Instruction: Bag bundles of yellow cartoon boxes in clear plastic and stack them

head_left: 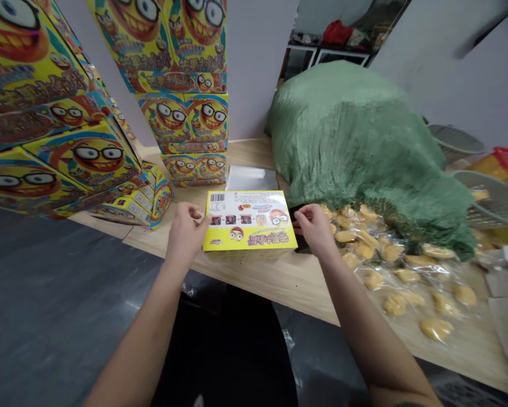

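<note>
Box (249, 223) lies flat on the table (279, 281) right in front of me. My L hand (186, 230), half curled, is at its L edge; R hand (316, 227), fingers bent nearly to thumb, is by the R edge; can't tell if either grips. Prob light, stiffish card, bit slick, dents easily; best held by short sides.

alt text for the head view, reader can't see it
A person's left hand and right hand are at opposite ends of a yellow-and-white box on a wooden table. Stacks of cartoon-face boxes stand to the left; a green sack and clear-wrapped yellow pieces lie to the right.
</note>
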`<state>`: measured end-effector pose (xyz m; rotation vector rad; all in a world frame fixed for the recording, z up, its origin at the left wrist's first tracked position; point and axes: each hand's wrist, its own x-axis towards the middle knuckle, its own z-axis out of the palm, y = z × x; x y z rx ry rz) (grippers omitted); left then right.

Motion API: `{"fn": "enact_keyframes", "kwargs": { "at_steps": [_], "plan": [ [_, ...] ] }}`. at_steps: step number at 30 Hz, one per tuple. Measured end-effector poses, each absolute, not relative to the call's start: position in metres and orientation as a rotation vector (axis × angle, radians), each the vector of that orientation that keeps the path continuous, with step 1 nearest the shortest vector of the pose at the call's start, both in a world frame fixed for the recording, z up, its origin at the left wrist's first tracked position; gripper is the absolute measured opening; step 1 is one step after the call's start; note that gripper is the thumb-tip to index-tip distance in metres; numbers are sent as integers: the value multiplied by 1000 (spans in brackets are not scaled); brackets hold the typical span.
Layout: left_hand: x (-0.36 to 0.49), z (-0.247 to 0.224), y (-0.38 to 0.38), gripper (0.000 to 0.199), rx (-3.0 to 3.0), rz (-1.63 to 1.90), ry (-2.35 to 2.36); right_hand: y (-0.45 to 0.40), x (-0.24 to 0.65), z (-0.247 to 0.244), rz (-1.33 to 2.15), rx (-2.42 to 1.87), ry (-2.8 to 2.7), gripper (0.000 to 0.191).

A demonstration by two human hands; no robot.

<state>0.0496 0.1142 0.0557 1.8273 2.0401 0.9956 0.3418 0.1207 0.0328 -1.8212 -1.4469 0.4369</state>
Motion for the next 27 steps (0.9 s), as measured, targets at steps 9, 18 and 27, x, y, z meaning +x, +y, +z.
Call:
{"fn": "enact_keyframes", "kwargs": {
  "at_steps": [9,18,27],
  "plan": [
    [76,58,80,52,2570,563,1615,80,284,53,90,-1498,-2469,69],
    [49,13,71,60,1815,1226,1715,66,337,49,350,-1901,-1901,68],
    [45,-36,56,78,1719,1197,1276,70,317,3,1001,-1474,-1469,79]
  ]
}}
